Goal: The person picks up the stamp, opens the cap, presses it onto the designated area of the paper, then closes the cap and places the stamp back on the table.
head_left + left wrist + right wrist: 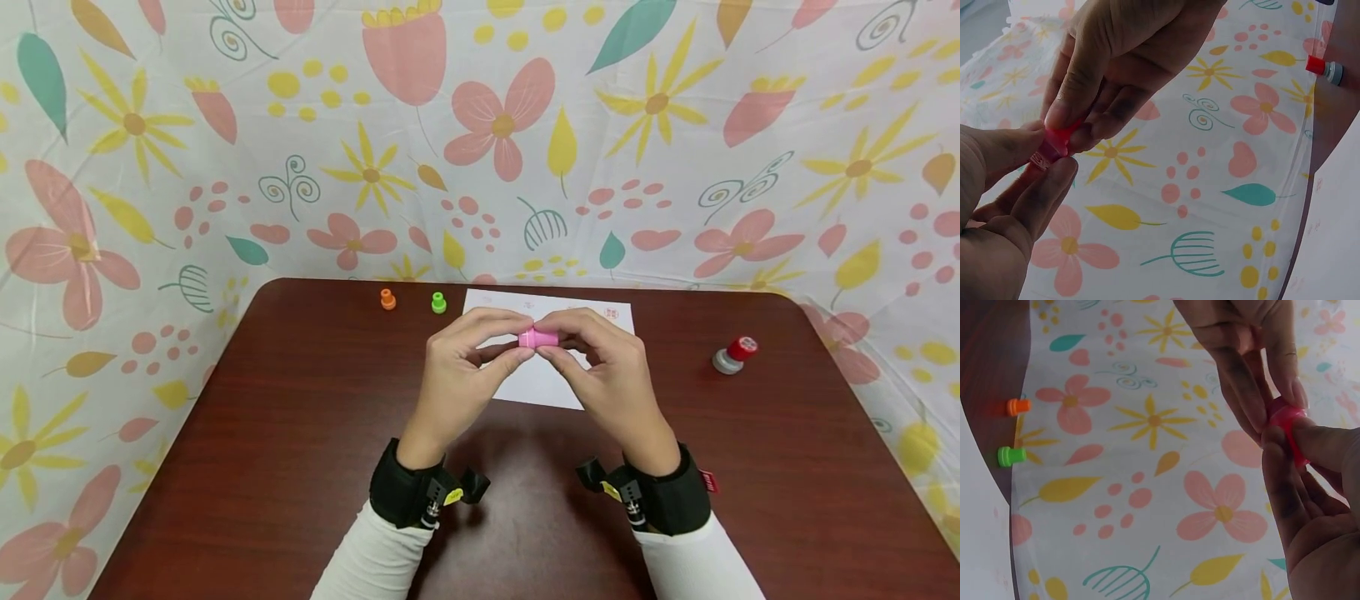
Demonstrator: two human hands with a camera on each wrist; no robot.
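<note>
A small pink toy stamp (537, 338) lies sideways between my two hands, held up over the white paper (551, 392). The thumb and fingers of my left hand (463, 367) pinch its wider left end. On the narrower right end, my right hand (613, 362) pinches with thumb and fingertips. From the left wrist, the stamp (1054, 145) shows a pale patterned patch near the left fingertips. Fingers cover much of the stamp in both wrist views. Several faint reddish prints, one of them a clearer red mark (612, 314), run along the paper's far edge.
At the table's back left stand an orange stamp (387, 299) and a green stamp (438, 302). To the right, a red-and-grey stamp (735, 355) lies tipped on the dark brown table (285, 433). A flowered cloth (300, 242) hangs behind the table.
</note>
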